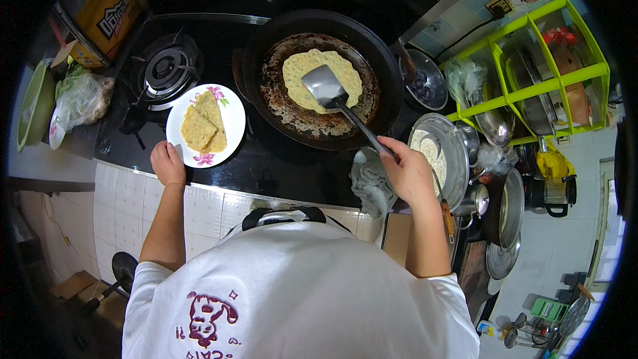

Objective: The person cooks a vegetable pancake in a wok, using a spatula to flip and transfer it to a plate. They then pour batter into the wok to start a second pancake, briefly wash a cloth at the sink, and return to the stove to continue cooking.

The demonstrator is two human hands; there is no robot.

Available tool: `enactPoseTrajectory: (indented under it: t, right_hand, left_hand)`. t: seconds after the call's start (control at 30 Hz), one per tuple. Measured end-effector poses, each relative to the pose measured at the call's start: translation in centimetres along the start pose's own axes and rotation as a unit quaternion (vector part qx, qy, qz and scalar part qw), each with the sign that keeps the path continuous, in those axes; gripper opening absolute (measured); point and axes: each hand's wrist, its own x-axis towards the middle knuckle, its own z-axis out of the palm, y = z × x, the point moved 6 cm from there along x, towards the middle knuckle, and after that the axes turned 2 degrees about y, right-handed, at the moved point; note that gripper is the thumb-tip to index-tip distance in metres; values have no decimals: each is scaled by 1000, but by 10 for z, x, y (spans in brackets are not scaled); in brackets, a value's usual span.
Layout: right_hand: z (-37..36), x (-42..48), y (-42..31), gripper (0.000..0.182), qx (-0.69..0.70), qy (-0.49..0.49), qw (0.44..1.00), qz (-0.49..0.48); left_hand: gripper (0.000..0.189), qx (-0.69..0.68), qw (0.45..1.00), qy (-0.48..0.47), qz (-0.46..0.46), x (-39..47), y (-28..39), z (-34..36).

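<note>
My right hand holds the handle of a metal spatula, whose blade lies over a pale speckled pancake in a large dark wok with a browned, scorched inside. At the near left rim of a white plate with pink flowers is my left hand; its fingertips are close to the rim, and whether they grip it I cannot tell. Folded cooked pancakes lie on that plate. To the right of the wok stands a metal basin of pale batter with a ladle in it.
Left of the wok is a gas burner. A grey cloth lies at the counter's front edge. A metal bowl with dark pieces stands beside a green rack. Farther left are a plastic bag of food and a green basin.
</note>
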Motion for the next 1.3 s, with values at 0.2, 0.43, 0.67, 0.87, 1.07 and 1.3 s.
enactPoseTrajectory:
  t: [0.2, 0.43, 0.67, 0.87, 1.07, 1.3]
  right_hand:
    - [2, 4, 9, 21, -50, -32, 998, -22]
    - [-18, -2, 23, 24, -19, -55, 998, -11]
    - [-39, -10, 37, 24, 51, 161, 985, -24]
    - [-32, -19, 45, 22, 117, 220, 968, -4]
    - [-12, -16, 91, 25, 341, 175, 919, 87]
    - [-7, -21, 80, 28, 211, 218, 952, -37]
  left_hand:
    - [23, -12, 1000, 2, 1, 0, -1, 1]
    - [24, -12, 1000, 0, -1, -1, -1, 0]
    - [24, -8, 1000, -2, -3, 0, -1, 1]
    - [24, 5, 1000, 3, -9, 0, -3, 1]
    - [24, 4, 1000, -4, -10, -1, 0, 0]
    - [24, 3, 1000, -8, -5, 1, 1, 1]
